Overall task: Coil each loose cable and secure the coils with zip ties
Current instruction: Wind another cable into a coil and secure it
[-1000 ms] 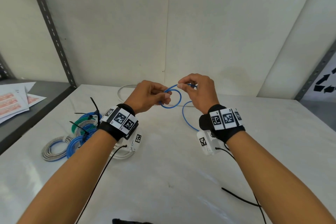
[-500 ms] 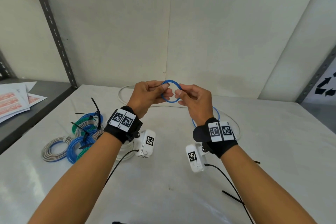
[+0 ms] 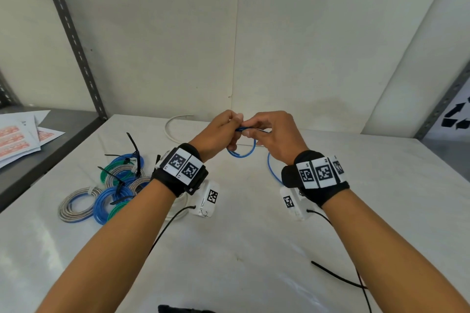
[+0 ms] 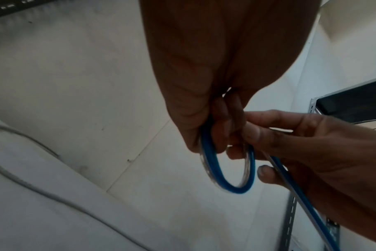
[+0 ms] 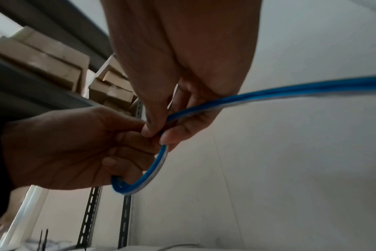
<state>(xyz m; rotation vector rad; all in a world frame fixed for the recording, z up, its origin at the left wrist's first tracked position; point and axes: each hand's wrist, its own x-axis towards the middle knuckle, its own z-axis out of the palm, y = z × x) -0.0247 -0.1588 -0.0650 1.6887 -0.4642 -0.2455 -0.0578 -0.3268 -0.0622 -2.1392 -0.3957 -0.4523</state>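
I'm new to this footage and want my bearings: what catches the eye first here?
First, the two hands meeting mid-frame above the white table: the left hand and right hand both pinch a blue cable looped into a small ring. Next, at the left of the table, a pile of finished coils, blue, green and grey, bound with black zip ties.

Both hands meet above the far middle of the table (image 3: 229,249), the left hand (image 3: 216,134) left of the right hand (image 3: 277,137), a cable loop (image 3: 241,154) between them. Tied coils (image 3: 106,190) lie at the table's left; papers (image 3: 17,137) rest on the shelf beyond.
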